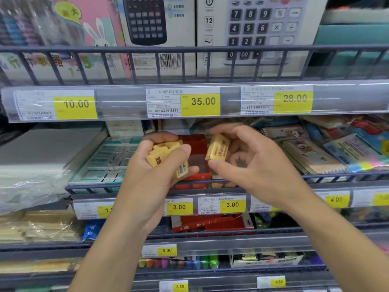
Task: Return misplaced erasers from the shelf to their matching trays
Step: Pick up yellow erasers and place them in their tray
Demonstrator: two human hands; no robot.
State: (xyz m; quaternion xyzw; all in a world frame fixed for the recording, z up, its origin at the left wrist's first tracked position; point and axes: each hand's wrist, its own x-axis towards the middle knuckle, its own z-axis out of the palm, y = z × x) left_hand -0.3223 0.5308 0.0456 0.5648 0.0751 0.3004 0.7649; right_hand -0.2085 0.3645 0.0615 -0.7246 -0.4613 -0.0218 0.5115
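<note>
My left hand grips a bunch of several cream-yellow erasers, one printed "2B" and one with a barcode sticker. My right hand pinches one more cream-yellow eraser with printed characters between thumb and fingers. Both hands hover in front of a red cardboard tray on the middle shelf, the single eraser just above its right edge. The tray's inside is mostly hidden behind my hands.
A wire shelf rail runs in front of the tray. Teal packs lie left of it, notebooks right. Calculator boxes stand on the shelf above; price labels line each edge. Red boxes sit on the shelf below.
</note>
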